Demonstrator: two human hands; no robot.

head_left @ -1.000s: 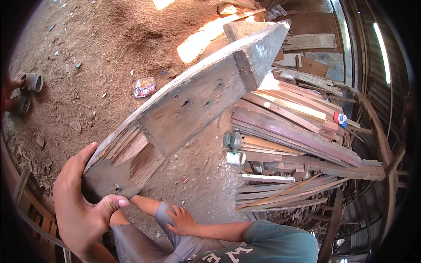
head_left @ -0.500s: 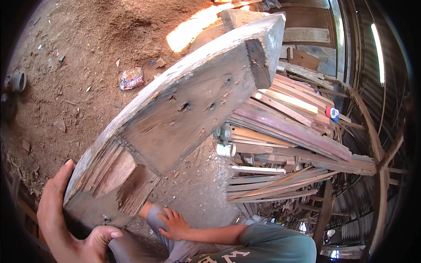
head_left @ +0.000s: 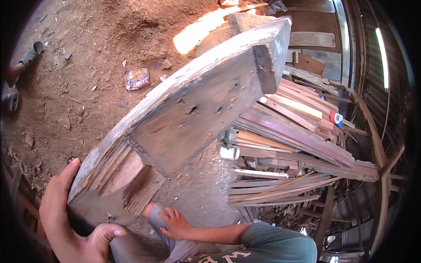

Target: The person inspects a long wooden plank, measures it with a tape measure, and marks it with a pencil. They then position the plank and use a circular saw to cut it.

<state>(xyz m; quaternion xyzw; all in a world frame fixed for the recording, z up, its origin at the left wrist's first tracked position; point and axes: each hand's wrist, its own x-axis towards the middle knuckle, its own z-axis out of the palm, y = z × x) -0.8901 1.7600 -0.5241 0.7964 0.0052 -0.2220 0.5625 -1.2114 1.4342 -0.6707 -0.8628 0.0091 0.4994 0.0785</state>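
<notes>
A large weathered wooden piece (head_left: pixel 193 109), with a pointed far end, a curved pale edge, several dark holes and a splintered patch near its lower end, stretches diagonally up and right across my view. My left hand (head_left: pixel 66 215) grips that lower end, fingers along the outer edge and thumb over the near side; any fingertips underneath are hidden. My right hand (head_left: pixel 174 225) rests on my grey-clad leg (head_left: pixel 155 215), fingers spread and holding nothing, below the wooden piece.
Stacked planks (head_left: pixel 291 127) fill the right side, with a white cylindrical container (head_left: pixel 229 153) beside them. A curved post (head_left: pixel 379 184) stands by the corrugated wall. Sawdust ground (head_left: pixel 79 52) carries a crumpled wrapper (head_left: pixel 137 79). Another person's feet (head_left: pixel 15 74) show at far left.
Compared with a second ago, the lower end of the wooden piece and my left hand are lower and farther left in the view. My right hand stays on my leg.
</notes>
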